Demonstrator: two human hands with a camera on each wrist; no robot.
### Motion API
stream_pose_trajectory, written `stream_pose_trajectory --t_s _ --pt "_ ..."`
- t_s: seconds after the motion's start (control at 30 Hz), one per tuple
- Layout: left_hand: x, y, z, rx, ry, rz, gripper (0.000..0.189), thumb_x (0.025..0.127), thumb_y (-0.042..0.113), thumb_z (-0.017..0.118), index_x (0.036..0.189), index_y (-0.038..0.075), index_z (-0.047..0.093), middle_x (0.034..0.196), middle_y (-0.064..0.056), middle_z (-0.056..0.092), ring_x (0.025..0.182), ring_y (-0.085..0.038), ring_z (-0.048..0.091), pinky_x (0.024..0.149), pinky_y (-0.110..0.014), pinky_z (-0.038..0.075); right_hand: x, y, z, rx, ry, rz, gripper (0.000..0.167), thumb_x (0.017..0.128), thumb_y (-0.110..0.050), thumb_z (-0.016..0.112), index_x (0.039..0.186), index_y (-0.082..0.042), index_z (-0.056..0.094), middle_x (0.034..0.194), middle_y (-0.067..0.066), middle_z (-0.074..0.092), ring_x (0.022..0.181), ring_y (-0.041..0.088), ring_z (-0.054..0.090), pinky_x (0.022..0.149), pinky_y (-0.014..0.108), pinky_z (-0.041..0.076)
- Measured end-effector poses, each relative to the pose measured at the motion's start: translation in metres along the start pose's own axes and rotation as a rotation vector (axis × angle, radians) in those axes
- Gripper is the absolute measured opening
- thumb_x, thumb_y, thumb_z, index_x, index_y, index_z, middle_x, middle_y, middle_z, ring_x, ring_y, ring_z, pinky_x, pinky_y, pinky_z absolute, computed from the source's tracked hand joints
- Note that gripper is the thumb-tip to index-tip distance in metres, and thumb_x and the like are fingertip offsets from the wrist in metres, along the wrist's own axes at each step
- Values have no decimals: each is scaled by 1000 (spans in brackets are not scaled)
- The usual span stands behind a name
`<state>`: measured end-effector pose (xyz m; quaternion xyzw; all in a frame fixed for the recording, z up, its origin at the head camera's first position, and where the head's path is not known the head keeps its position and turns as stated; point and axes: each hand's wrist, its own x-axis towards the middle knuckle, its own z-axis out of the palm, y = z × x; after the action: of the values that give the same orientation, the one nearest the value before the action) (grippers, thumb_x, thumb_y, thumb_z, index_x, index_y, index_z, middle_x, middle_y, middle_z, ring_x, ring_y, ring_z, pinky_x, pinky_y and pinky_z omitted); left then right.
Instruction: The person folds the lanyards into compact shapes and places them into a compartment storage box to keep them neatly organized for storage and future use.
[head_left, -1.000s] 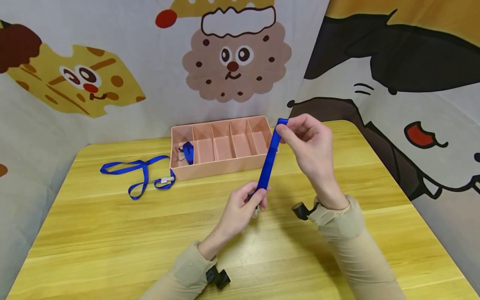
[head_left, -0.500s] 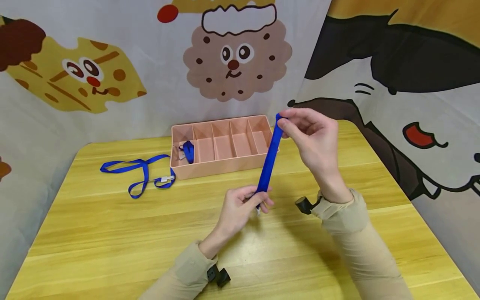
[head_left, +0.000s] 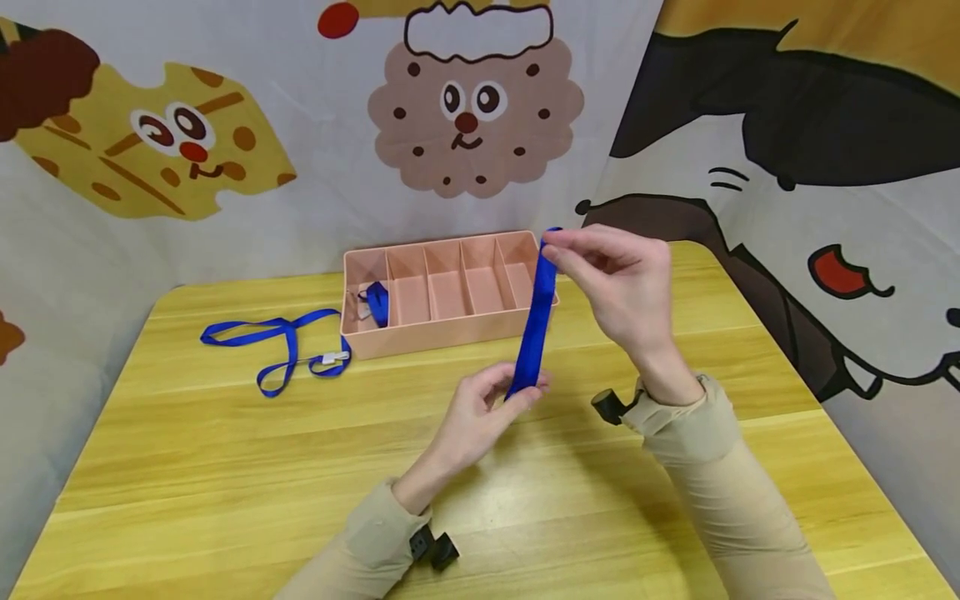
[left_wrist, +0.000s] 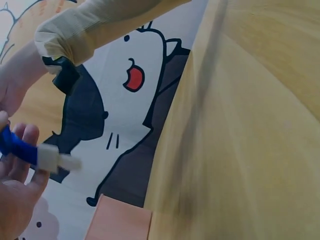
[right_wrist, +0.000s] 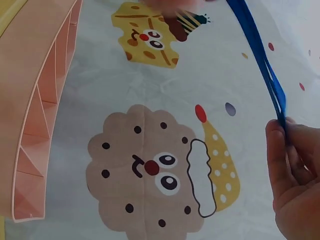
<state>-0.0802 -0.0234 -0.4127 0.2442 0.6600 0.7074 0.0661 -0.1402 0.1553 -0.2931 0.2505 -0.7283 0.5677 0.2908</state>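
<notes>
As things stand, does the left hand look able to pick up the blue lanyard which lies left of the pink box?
Probably not yet: the left hand holds the lower part of another blue lanyard, so its grip is busy. Otherwise the way to the loose lanyard looks free, with nothing over it.

1 lanyard (head_left: 291, 343) lies left of the box (head_left: 450, 332).

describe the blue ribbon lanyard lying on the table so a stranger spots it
On the yellow wooden table, find the rectangular pink five-compartment box. Beside its left end lies the blue ribbon lanyard with a white clip. Only this one lies loose on the wood: a bundled lanyard sits in the box, a held lanyard spans left hand and right hand.
</notes>
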Motion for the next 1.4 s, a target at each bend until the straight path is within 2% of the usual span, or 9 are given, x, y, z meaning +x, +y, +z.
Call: stream_pose_trajectory --t_s 0.07,0.2,0.3,0.43,0.6,0.83,0.97,1.07,1.4 --pt "0 2 -2 26 13 13 26 101 6 68 125 -3 67 114 -28 76 104 -10 74 94 -24 58 -2 -3 2 -5 -7 -4 11 87 14 76 97 13 78 87 -29 73 58 1 53 51 16 35" --pt "0 9 -7 25 38 54 32 102 11 69 130 -2 64 109 -27 77 102 -4 73 95 -25 56 -6 -11 9 20 -28 -28 10 84 17 76 94 13 78 91 -24 77 68 0 66 58 12 49" --pt "1 13 -11 -6 62 76 31 105 16 66 127 -5 64 107 -31 76 99 0 73 91 -24 58 -10 -16 16 34 -54 -66 13 82 20 77 93 13 78 89 0 83 77 0 72 67 13 57" --pt "2 17 -13 -26 81 71 32 109 17 58 128 -8 64 96 -33 71 88 -1 71 81 -25 60 -11 -17 23 -14 -73 -138 14 80 19 79 92 12 79 85 25 78 79 -6 70 68 12 55" --pt "3 19 -10 -15 95 60 33 113 10 43 124 -12 64 83 -28 61 71 -3 58 63 -23 51 -9 -17 25 -87 -66 -204 14 81 17 80 94 10 80 84 23 79 82 -11 67 67 11 51" --pt "2 17 -7 -5 138 72 33 114 10 38 122 -13 60 75 -17 46 66 -17 47 78 -23 56 -9 -13 26 -103 -69 -210 15 81 15 80 96 9 80 85 22 79 81 -11 66 66 10 49" --pt "1 16 -6 9 180 94 30 113 10 41 121 -12 59 75 -17 46 65 -8 46 71 -22 52 -8 -13 27 -111 -83 -208 15 81 14 81 96 9 80 87 23 80 82 -13 66 63 10 47" --pt "0 17 -6 2 185 130 30 114 11 40 115 -13 59 68 -16 43 59 -11 42 60 -24 45 -7 -13 26 -127 -98 -205 15 81 13 81 96 10 80 88 22 80 85 -15 65 64 9 48" --pt "-2 20 -7 -22 152 110 60 115 43 31 116 -11 57 69 -8 35 58 -20 36 60 -21 42 -5 -13 19 -102 -142 -156 20 84 15 78 104 11 79 94 24 80 92 -14 69 81 15 62"
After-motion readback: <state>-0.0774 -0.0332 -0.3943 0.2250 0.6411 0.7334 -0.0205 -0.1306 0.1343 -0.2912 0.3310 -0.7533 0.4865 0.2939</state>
